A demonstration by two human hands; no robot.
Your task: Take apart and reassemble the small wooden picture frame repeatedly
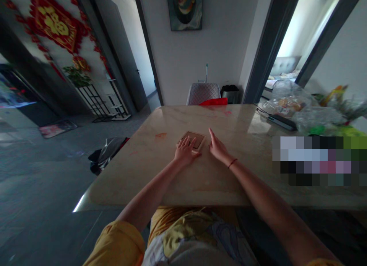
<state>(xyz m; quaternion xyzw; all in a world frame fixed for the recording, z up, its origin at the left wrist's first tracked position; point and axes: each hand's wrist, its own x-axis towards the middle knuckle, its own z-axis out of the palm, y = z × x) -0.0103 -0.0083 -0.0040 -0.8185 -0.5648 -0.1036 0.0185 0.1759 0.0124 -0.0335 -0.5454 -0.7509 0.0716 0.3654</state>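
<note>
A small, square, flat object with a pale wood-coloured border and a brown middle (pixel 197 138) lies on the marble-look table (pixel 143 174). My left hand (pixel 185 150) rests flat on its left and near part, fingers spread, covering some of it. Just to the right, apart from the square, is my right hand (pixel 219 148). Its index finger stretches forward while the other fingers look curled; I see nothing held in it. A thin red band (pixel 232 163) circles the right wrist.
On the right side of the table are clear plastic bags (pixel 301 101) and a dark, long device (pixel 282 122) with a cable. A blurred-out patch (pixel 315 159) covers things nearer me. Beyond the far edge stands a quilted chair (pixel 203 92) with red cloth (pixel 215 101).
</note>
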